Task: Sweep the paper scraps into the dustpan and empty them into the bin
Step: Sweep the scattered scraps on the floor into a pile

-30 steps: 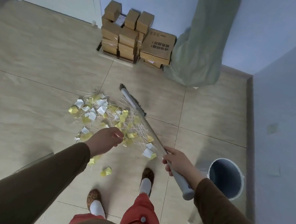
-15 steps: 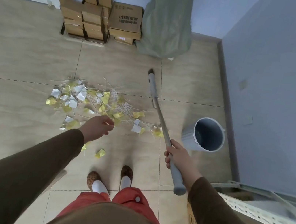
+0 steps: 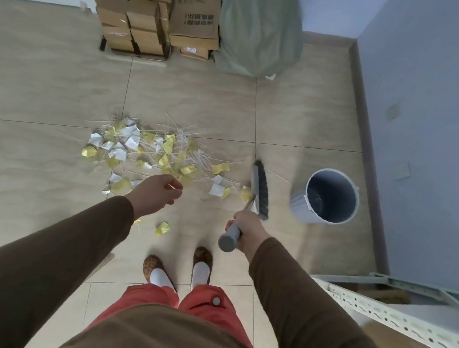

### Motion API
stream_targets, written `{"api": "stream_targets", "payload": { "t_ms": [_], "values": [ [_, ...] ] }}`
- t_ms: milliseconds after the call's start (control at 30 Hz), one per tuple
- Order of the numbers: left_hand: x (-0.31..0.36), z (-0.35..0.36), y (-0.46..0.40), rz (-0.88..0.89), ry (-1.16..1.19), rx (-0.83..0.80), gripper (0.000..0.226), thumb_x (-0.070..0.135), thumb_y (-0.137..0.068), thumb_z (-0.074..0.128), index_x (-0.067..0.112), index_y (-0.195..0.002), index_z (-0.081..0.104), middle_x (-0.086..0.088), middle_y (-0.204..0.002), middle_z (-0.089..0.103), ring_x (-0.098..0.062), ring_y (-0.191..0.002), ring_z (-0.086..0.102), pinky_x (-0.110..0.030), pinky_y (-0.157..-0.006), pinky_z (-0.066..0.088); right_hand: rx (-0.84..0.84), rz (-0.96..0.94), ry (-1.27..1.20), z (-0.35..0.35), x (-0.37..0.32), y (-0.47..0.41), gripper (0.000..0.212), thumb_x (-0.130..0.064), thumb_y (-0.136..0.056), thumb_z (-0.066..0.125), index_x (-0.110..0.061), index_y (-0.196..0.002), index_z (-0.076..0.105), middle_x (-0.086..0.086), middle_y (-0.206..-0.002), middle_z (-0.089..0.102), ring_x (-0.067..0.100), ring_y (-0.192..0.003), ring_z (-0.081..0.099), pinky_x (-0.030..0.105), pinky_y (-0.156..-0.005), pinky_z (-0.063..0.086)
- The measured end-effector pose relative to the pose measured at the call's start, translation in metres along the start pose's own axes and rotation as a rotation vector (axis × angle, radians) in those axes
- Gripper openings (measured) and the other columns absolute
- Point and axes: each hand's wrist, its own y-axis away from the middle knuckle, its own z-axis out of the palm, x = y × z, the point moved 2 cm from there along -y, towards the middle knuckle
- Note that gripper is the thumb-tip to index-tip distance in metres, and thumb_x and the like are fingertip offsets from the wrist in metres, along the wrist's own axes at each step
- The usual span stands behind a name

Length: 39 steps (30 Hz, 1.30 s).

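You are standing on the tiled floor [image 3: 42, 80], your feet [image 3: 178, 267] nearest. Just beyond them a lone scrap [image 3: 162, 228] is lying apart from the rest. Your right hand [image 3: 245, 231] is wrapping its grip tight around the grey handle of the broom [image 3: 254, 195], whose dark bristle head is resting on the floor at the right edge of the scraps [image 3: 153, 155]. Your left hand [image 3: 157, 192] is hovering over the near edge of that pile, fingers curled loosely inward; whether it is pinching anything, you cannot tell from here. The scraps are lying spread across the tiles in yellow and white bits mixed with thin white strips. The bin [image 3: 327, 196] is standing upright to the right, near the broom head. A rack [image 3: 398, 312] is jutting in at near right. Boxes [image 3: 154, 10] and a green sack [image 3: 260, 26] are standing against the far wall.
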Motion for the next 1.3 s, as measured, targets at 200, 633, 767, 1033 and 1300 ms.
{"api": "stream_targets", "payload": {
  "t_ms": [200,633,767,1033,1300],
  "values": [
    [-0.014,-0.011,0.017,-0.026,-0.011,0.030,0.021,0.021,-0.094,0.062,0.011,-0.112,0.067,-0.010,-0.104,0.071,-0.026,-0.095,0.070,-0.043,-0.087,0.055,-0.213,0.063,-0.023,0.069,0.026,0.033,0.042,-0.013,-0.097,0.033,-0.006,-0.138,0.034,0.009,-0.079,0.048,0.015,-0.055,0.048,0.018,-0.039,0.043],
    [-0.059,-0.052,0.045,0.038,0.022,-0.007,0.020,0.019,-0.095,0.062,0.008,-0.112,0.066,-0.011,-0.106,0.071,-0.028,-0.098,0.070,-0.035,-0.079,0.052,-0.091,-0.192,0.036,0.022,0.061,0.107,0.033,-0.007,-0.096,0.042,-0.020,-0.126,0.041,0.008,-0.075,0.050,0.015,-0.048,0.046,0.022,-0.039,0.040],
    [-0.082,-0.064,0.057,0.046,-0.009,-0.014,0.020,0.021,-0.095,0.062,0.011,-0.112,0.066,-0.007,-0.104,0.071,-0.023,-0.093,0.070,-0.039,-0.083,0.055,0.088,-0.243,0.122,0.008,0.029,0.056,0.023,-0.004,-0.098,0.039,-0.008,-0.121,0.039,0.010,-0.077,0.048,0.016,-0.047,0.048,0.022,-0.036,0.040],
    [-0.140,-0.082,0.063,0.037,-0.125,0.032,0.012,0.022,-0.096,0.061,0.019,-0.105,0.067,0.000,-0.094,0.071,-0.021,-0.091,0.070,-0.038,-0.082,0.054,0.092,-0.241,0.370,0.010,-0.043,-0.033,0.025,-0.001,-0.099,0.041,-0.016,-0.079,0.041,0.000,-0.079,0.044,0.010,-0.063,0.048,0.012,-0.032,0.041],
    [-0.156,-0.088,0.060,0.039,-0.141,0.019,0.012,0.022,-0.095,0.062,0.020,-0.105,0.068,0.001,-0.091,0.071,-0.020,-0.085,0.068,-0.042,-0.081,0.056,-0.129,-0.154,0.295,0.111,0.032,-0.013,0.021,-0.008,-0.099,0.038,-0.019,-0.117,0.033,0.003,-0.085,0.047,0.015,-0.061,0.049,0.026,-0.040,0.048]
  ]
}}
